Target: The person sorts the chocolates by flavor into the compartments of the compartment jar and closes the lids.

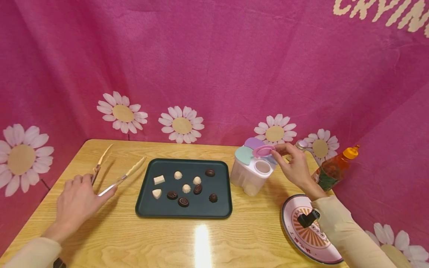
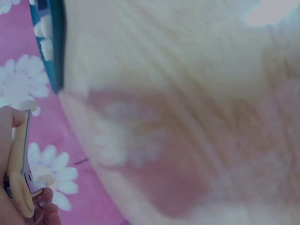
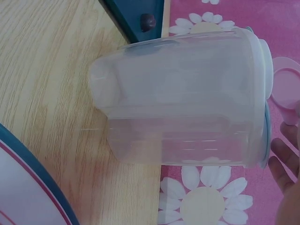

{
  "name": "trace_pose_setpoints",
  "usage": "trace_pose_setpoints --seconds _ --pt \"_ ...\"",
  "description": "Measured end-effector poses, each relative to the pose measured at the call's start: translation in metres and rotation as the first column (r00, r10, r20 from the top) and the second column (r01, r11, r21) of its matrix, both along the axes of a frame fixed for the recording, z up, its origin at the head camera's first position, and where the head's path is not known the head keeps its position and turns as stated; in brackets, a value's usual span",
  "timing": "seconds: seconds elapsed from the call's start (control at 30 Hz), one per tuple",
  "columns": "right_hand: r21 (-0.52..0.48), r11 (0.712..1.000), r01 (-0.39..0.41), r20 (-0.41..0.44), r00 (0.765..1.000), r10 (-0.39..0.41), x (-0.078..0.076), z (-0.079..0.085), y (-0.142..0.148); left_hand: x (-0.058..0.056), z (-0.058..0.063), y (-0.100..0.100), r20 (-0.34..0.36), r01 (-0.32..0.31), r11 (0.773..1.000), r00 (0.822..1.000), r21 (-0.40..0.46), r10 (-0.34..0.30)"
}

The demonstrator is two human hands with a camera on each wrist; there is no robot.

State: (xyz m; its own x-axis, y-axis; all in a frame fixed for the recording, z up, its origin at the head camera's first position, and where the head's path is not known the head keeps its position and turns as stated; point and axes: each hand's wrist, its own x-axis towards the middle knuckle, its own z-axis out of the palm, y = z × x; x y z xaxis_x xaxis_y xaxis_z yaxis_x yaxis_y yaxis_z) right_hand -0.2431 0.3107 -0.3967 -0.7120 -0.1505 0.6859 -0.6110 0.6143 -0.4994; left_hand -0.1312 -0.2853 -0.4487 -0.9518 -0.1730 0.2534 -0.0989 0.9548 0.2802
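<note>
A pair of tongs (image 1: 134, 166) with pale tips is held in my left hand (image 1: 75, 203), the two arms spread apart to the left of the tray. In the left wrist view, fingers curl about the tongs (image 2: 21, 145). My right hand (image 1: 296, 167) pinches a pink flip lid (image 1: 263, 150), raised from a clear container (image 1: 246, 176). Below the lid a round opening (image 1: 262, 166) shows in the white top. The purple lid (image 1: 253, 142) and mint lid (image 1: 244, 155) lie down. In the right wrist view the container (image 3: 187, 93) stands beside the fingers (image 3: 284, 152).
A dark tray (image 1: 184, 213) holds several white and brown chocolates (image 1: 183, 201) mid-table. Under my right forearm lies a patterned plate (image 1: 301, 238). An orange-capped sauce bottle (image 1: 335, 169) stands at the right, and a small capped jar (image 1: 301, 145) behind my right hand. Pink cloth (image 1: 207, 74) hangs behind.
</note>
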Motion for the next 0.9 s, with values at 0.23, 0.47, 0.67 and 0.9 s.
trace_pose_setpoints --seconds 0.23,0.47,0.67,0.9 --pt "0.003 1.000 0.005 0.012 1.000 -0.005 0.000 0.000 0.000 0.008 0.016 0.018 -0.107 0.121 0.988 0.986 -0.097 -0.132" --pt "0.003 1.000 0.005 0.016 1.000 -0.005 -0.001 -0.001 0.000 0.014 0.025 0.031 -0.053 0.236 0.963 0.968 -0.128 -0.244" --pt "0.006 1.000 0.007 0.017 1.000 -0.007 -0.002 -0.001 0.000 0.019 0.028 0.039 -0.003 0.340 0.918 0.937 -0.204 -0.348" --pt "0.020 1.000 0.003 0.024 1.000 -0.003 -0.002 -0.001 0.002 0.023 0.023 0.040 -0.041 0.438 0.836 0.878 -0.331 -0.477"
